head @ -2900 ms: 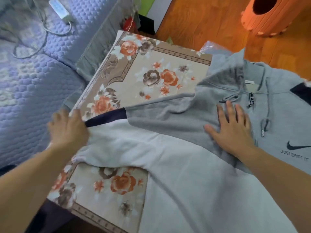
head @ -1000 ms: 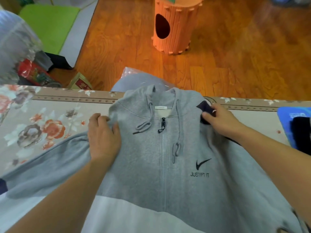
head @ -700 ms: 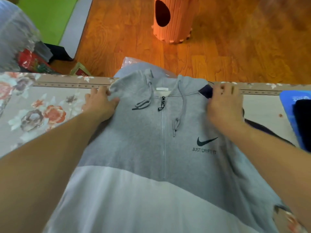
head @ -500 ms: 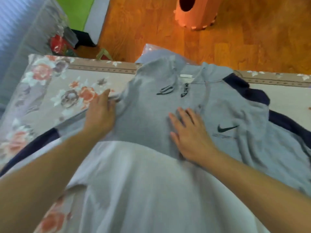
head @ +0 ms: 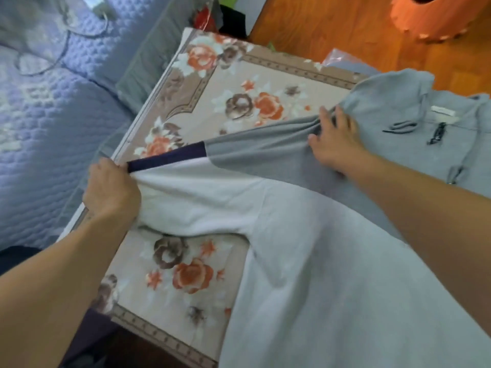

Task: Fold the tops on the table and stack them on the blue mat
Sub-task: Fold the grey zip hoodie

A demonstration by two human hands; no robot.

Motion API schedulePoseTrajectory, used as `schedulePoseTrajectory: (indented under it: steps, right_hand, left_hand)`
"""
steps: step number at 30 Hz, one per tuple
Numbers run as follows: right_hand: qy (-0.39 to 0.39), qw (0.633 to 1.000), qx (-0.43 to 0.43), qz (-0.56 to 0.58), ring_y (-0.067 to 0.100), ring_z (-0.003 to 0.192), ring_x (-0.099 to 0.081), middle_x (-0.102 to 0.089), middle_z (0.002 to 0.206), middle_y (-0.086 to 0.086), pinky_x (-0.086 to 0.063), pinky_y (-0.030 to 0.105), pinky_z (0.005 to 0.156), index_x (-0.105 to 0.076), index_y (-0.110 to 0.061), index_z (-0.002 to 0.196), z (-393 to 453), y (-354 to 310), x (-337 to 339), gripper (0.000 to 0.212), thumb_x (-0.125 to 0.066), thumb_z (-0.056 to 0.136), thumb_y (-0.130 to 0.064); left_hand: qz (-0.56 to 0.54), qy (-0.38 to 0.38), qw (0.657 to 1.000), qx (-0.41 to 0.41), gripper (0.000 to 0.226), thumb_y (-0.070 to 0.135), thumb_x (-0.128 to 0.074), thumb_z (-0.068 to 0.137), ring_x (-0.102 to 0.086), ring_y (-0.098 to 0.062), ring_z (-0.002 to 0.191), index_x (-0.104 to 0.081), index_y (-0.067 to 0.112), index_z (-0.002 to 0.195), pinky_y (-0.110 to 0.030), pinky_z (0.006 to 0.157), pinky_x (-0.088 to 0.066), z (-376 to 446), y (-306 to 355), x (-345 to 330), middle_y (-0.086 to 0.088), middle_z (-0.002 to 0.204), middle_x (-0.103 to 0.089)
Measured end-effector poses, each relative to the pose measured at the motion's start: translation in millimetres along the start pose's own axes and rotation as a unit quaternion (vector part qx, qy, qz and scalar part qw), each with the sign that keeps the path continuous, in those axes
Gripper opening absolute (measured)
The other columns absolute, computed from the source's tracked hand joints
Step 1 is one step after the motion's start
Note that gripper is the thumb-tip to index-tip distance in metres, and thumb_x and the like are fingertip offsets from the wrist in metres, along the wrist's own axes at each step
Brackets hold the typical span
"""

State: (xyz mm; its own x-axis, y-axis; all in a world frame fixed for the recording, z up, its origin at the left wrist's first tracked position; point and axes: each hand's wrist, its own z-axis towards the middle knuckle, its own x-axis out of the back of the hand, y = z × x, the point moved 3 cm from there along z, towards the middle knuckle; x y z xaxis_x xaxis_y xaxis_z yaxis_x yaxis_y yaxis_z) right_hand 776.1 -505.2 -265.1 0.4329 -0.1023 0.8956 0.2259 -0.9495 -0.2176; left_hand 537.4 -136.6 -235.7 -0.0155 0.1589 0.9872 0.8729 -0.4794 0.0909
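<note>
A grey and white zip hoodie (head: 332, 248) lies front up on the floral table (head: 239, 81), its hood at the far right. Its left sleeve (head: 218, 166), grey, white and navy, stretches out to the left across the table. My left hand (head: 110, 189) grips the sleeve's cuff end near the table's left edge. My right hand (head: 334, 140) lies at the shoulder seam, its fingers bunching the grey cloth there. The blue mat is out of view.
A bed with a lilac quilted cover (head: 47, 107) and a cable runs along the table's left side. An orange cylindrical stool (head: 438, 14) stands on the wooden floor beyond the table. A plastic bag (head: 342, 58) lies behind the hoodie's hood.
My view swung left from the hoodie's chest to its left sleeve. My left hand went out to the cuff and took hold; my right hand shifted from the chest to the left shoulder.
</note>
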Motion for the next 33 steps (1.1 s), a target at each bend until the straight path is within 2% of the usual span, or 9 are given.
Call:
schedulePoseTrajectory:
  steps: [3, 6, 10, 14, 16, 20, 23, 27, 33]
  right_hand:
    - [-0.002, 1.000, 0.000, -0.014, 0.033, 0.153, 0.010, 0.019, 0.166, 0.004, -0.002, 0.046, 0.124, 0.002, -0.031, 0.160, -12, -5, -3, 0.073, -0.037, 0.102, -0.052]
    - [0.102, 0.994, 0.029, 0.029, 0.032, 0.154, 0.005, 0.014, 0.167, 0.008, -0.004, 0.044, 0.125, -0.005, -0.029, 0.161, -55, -9, 1, 0.070, -0.041, 0.103, -0.044]
    - [0.131, 0.986, 0.010, 0.101, 0.034, 0.151, -0.011, -0.005, 0.166, 0.015, -0.015, 0.044, 0.124, -0.026, -0.017, 0.157, -157, 30, -20, 0.066, -0.056, 0.098, -0.024]
    - [0.185, 0.962, -0.151, 0.129, 0.039, 0.141, -0.029, -0.030, 0.155, 0.023, -0.023, 0.039, 0.117, -0.045, -0.003, 0.142, -304, 127, -37, 0.054, -0.060, 0.091, -0.004]
    - [0.174, 0.934, -0.276, 0.145, 0.041, 0.133, -0.035, -0.038, 0.145, 0.025, -0.028, 0.044, 0.112, -0.050, -0.002, 0.135, -384, 182, -46, 0.048, -0.060, 0.088, 0.000]
    - [0.044, 0.844, -0.500, 0.191, 0.044, 0.123, -0.044, -0.043, 0.136, 0.025, -0.038, 0.055, 0.107, -0.048, -0.004, 0.136, -493, 265, -78, 0.051, -0.059, 0.091, -0.025]
    - [-0.015, 0.806, -0.511, 0.299, 0.036, 0.107, -0.056, -0.055, 0.121, 0.016, -0.048, 0.042, 0.091, -0.050, -0.004, 0.132, -507, 284, -90, 0.047, -0.061, 0.093, -0.027]
    - [-0.032, 0.760, -0.499, 0.416, 0.036, 0.092, -0.066, -0.067, 0.108, 0.013, -0.058, 0.042, 0.064, -0.059, -0.010, 0.117, -527, 274, -90, 0.025, -0.059, 0.099, -0.028]
    - [-0.013, 0.704, -0.471, 0.531, 0.028, 0.097, -0.070, -0.071, 0.108, 0.009, -0.057, 0.049, 0.087, -0.060, -0.011, 0.116, -564, 259, -90, 0.026, -0.068, 0.095, -0.023]
  left_hand:
    - [0.016, -0.023, 1.000, 0.001, 0.043, 0.039, -0.040, 0.107, -0.047, -0.048, 0.121, -0.046, 0.002, 0.128, -0.059, 0.098, -0.039, 3, -4, 7, -0.025, 0.135, -0.044]
    - [-0.042, 0.000, 0.997, -0.070, 0.044, 0.043, -0.040, 0.104, -0.041, -0.042, 0.127, -0.047, 0.011, 0.132, -0.057, 0.107, -0.035, -34, 15, 16, -0.020, 0.139, -0.041]
    - [-0.144, -0.131, 0.967, -0.164, 0.025, 0.034, -0.049, 0.102, -0.056, -0.028, 0.107, -0.054, 0.018, 0.120, -0.046, 0.089, -0.048, -167, 33, 10, -0.004, 0.118, -0.056]
    - [-0.121, -0.254, 0.939, -0.195, 0.031, 0.029, -0.060, 0.096, -0.050, -0.016, 0.101, -0.051, 0.020, 0.124, -0.035, 0.078, -0.042, -308, 3, -13, 0.002, 0.123, -0.048]
    - [-0.089, -0.276, 0.940, -0.179, 0.042, 0.023, -0.063, 0.094, -0.051, -0.022, 0.110, -0.049, 0.014, 0.132, -0.036, 0.079, -0.043, -349, -19, -19, -0.003, 0.130, -0.045]
    - [-0.063, -0.276, 0.957, -0.059, 0.033, 0.020, -0.054, 0.100, -0.050, -0.040, 0.116, -0.049, 0.007, 0.129, -0.049, 0.088, -0.042, -361, -44, -25, -0.017, 0.130, -0.049]
    - [-0.064, -0.284, 0.956, -0.038, 0.016, 0.021, -0.045, 0.104, -0.054, -0.040, 0.093, -0.050, 0.007, 0.108, -0.046, 0.077, -0.041, -357, -48, -22, -0.020, 0.106, -0.058]
    - [-0.125, -0.200, 0.969, 0.072, 0.025, 0.019, -0.041, 0.104, -0.053, -0.051, 0.108, -0.044, -0.002, 0.118, -0.048, 0.083, -0.036, -346, -65, 1, -0.036, 0.121, -0.055]
    - [-0.061, -0.205, 0.977, -0.024, 0.023, 0.027, -0.035, 0.106, -0.055, -0.050, 0.094, -0.036, 0.008, 0.119, -0.051, 0.078, -0.040, -328, -60, 24, -0.035, 0.113, -0.057]
